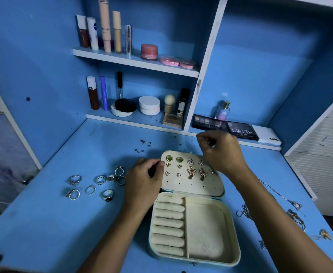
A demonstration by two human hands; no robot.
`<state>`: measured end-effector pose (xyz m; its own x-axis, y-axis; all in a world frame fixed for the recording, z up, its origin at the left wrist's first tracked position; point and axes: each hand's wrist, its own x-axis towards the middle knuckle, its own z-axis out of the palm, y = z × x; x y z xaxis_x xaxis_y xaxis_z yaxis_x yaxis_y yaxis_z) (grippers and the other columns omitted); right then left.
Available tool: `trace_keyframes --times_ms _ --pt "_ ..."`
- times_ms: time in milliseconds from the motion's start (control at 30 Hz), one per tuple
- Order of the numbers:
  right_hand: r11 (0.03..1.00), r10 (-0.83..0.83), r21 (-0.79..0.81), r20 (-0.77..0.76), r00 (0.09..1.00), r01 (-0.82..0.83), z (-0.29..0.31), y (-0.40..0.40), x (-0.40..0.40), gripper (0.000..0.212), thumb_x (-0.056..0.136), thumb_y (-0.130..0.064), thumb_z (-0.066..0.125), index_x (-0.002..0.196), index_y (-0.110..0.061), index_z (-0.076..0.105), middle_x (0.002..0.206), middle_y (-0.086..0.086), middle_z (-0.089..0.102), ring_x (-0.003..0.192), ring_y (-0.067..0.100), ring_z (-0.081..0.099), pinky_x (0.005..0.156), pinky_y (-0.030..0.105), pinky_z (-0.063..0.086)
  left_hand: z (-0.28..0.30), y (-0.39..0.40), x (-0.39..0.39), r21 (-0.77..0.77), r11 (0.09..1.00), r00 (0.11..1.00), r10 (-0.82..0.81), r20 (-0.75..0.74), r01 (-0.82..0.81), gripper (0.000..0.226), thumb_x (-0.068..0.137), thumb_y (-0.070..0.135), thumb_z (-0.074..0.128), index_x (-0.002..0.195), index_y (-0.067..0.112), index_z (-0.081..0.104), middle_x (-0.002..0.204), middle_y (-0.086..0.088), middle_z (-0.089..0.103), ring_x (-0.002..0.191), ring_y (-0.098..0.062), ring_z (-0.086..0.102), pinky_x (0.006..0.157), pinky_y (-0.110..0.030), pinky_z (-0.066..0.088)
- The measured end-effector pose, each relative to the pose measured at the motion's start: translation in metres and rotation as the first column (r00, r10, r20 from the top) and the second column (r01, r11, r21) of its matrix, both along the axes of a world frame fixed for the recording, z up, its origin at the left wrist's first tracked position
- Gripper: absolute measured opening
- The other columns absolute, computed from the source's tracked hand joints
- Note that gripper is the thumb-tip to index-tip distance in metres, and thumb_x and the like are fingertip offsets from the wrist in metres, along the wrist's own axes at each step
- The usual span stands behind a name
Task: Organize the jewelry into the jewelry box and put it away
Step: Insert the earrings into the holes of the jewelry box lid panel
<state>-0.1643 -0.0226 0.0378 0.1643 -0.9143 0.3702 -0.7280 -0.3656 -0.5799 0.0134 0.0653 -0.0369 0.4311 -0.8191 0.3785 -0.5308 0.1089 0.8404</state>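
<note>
Reaching forward from the bottom of the view, both bare forearms cross the blue counter [43, 223] toward the open jewelry box [194, 229]. The left hand [143, 179] lies at the left edge of the raised lid panel [193, 174], its fingers curled and its thumb touching that edge; something dark and small sits under the fingers, but I cannot tell what it is. The right hand [221, 152] hangs above the top right corner of the panel, with fingers bent and fingertips pinched together; whether it holds a piece I cannot tell.

The box stands in the middle of the counter. Its lower tray has a column of cream ring rolls [169, 223] on the left and one plain compartment [206, 231] on the right. On the lid panel sit earrings [185, 166] in rows: two green ones, two triangles, small hearts, two butterflies. Left of the box lie silver rings [94, 183], loose on the counter. Thin chains [291, 209] lie at the right. Tiny studs [145, 144] lie behind the box.
</note>
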Motion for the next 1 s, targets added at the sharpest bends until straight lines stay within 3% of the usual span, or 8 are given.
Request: trace_keyframes --times_ms 100,233,333,433,667,1000 --pt "0.993 0.117 -0.007 -0.067 0.991 -0.118 0.006 -0.018 0.021 0.015 0.091 -0.013 0.065 0.097 -0.014 0.079 0.087 -0.002 0.076 0.073 0.009 0.061 0.066 0.001 0.038 0.001 0.0 0.0 0.0 1.0 1.0 -0.001 -0.012 0.001 0.013 0.091 0.02 0.068 0.098 0.012 0.077 0.088 0.003 0.069 0.079 -0.002 0.061 0.071 0.0 0.038" --pt "0.956 0.293 0.06 -0.16 0.943 -0.287 0.003 -0.037 0.052 0.014 0.092 -0.013 0.066 0.096 -0.013 0.079 0.088 -0.002 0.075 0.077 0.011 0.065 0.075 0.02 0.048 0.002 -0.002 -0.001 0.005 1.0 1.0 0.004 -0.016 -0.004 0.012 0.09 0.02 0.068 0.094 0.012 0.077 0.086 0.003 0.07 0.076 -0.001 0.06 0.069 -0.001 0.038" --pt "0.92 0.392 0.108 -0.263 0.882 -0.377 -0.002 -0.05 0.071 0.015 0.092 -0.014 0.067 0.1 -0.013 0.079 0.099 -0.001 0.076 0.086 0.01 0.063 0.077 0.015 0.044 0.002 -0.002 -0.001 -0.001 1.0 1.0 0.002 -0.019 -0.002 0.01 0.09 0.019 0.069 0.092 0.013 0.076 0.084 0.002 0.07 0.079 -0.005 0.06 0.069 -0.003 0.039" --pt "0.896 0.444 0.162 -0.331 0.833 -0.413 -0.01 -0.064 0.086 0.016 0.092 -0.015 0.068 0.104 -0.014 0.078 0.104 -0.001 0.076 0.092 0.01 0.062 0.079 0.013 0.039 0.002 -0.002 -0.002 -0.001 1.0 1.0 0.006 -0.028 -0.006 0.01 0.09 0.019 0.069 0.091 0.013 0.076 0.084 0.002 0.07 0.08 -0.004 0.059 0.069 -0.004 0.039" --pt "0.865 0.5 0.243 -0.374 0.781 -0.438 -0.02 -0.08 0.104 0.016 0.09 -0.017 0.07 0.104 -0.016 0.078 0.106 0.0 0.075 0.097 0.013 0.065 0.09 0.025 0.05 0.002 -0.003 -0.001 0.003 1.0 1.0 0.006 -0.031 -0.006 0.01 0.09 0.018 0.068 0.092 0.012 0.076 0.085 0.002 0.07 0.077 -0.006 0.061 0.07 -0.007 0.041" --pt "0.868 0.492 0.269 -0.366 0.79 -0.417 -0.022 -0.08 0.11 0.016 0.09 -0.017 0.07 0.104 -0.018 0.078 0.105 -0.004 0.073 0.093 0.007 0.061 0.079 0.017 0.042 0.002 -0.004 -0.001 0.005 1.0 0.999 0.009 -0.033 -0.009 0.012 0.09 0.02 0.068 0.095 0.013 0.076 0.087 0.003 0.07 0.08 -0.005 0.061 0.071 -0.004 0.041"
